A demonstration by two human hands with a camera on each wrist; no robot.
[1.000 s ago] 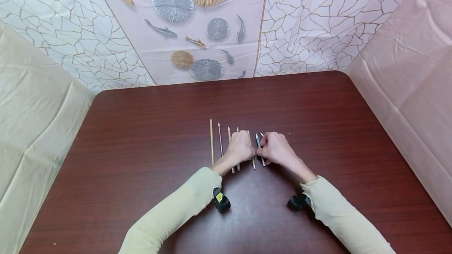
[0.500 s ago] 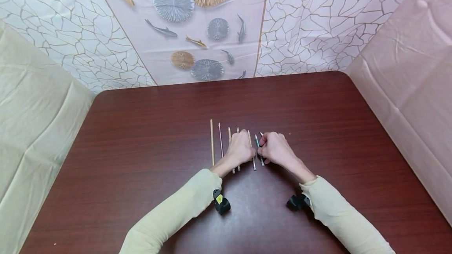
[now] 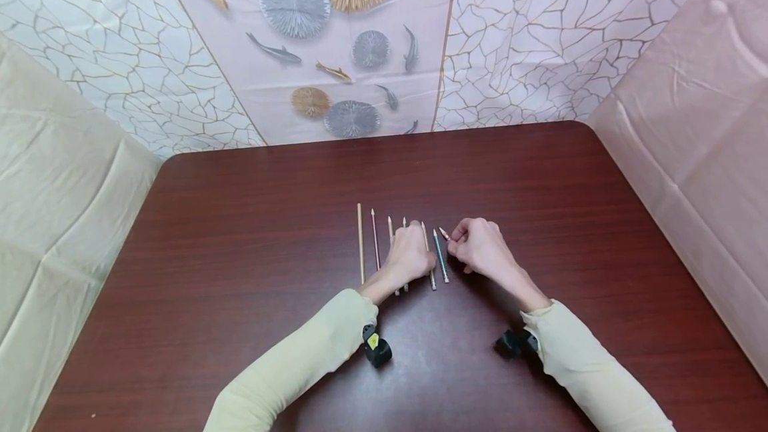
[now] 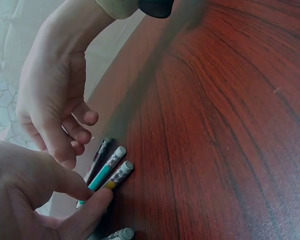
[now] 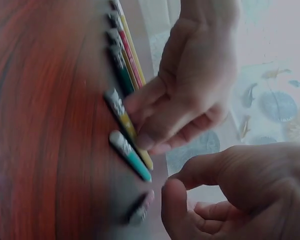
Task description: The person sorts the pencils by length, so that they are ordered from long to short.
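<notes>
In the head view, my left hand (image 3: 409, 252) rests over a row of pencils, its thumb and index finger pinching a yellow pencil (image 5: 126, 120) near the eraser end. Just right of it lies a teal pencil (image 3: 441, 257), flat on the table with its point away from me. My right hand (image 3: 482, 245) hovers to the right of the teal one, fingers loosely bent and holding nothing. Close by its thumb and index tips is a last pencil (image 3: 444, 233), dark with a pinkish part; my right hand covers most of it in the head view.
To the left lie a tan stick (image 3: 360, 239), a purple-red pencil (image 3: 375, 239) and a yellow pencil (image 3: 389, 224), roughly parallel. A dark green pencil (image 5: 122, 75) is partly under my left hand. The brown table (image 3: 258, 219) meets a patterned cloth (image 3: 510, 52) at its back.
My right hand has let go of the teal pencil and moved right, after the pencil slid slightly left. My left hand has barely moved.
</notes>
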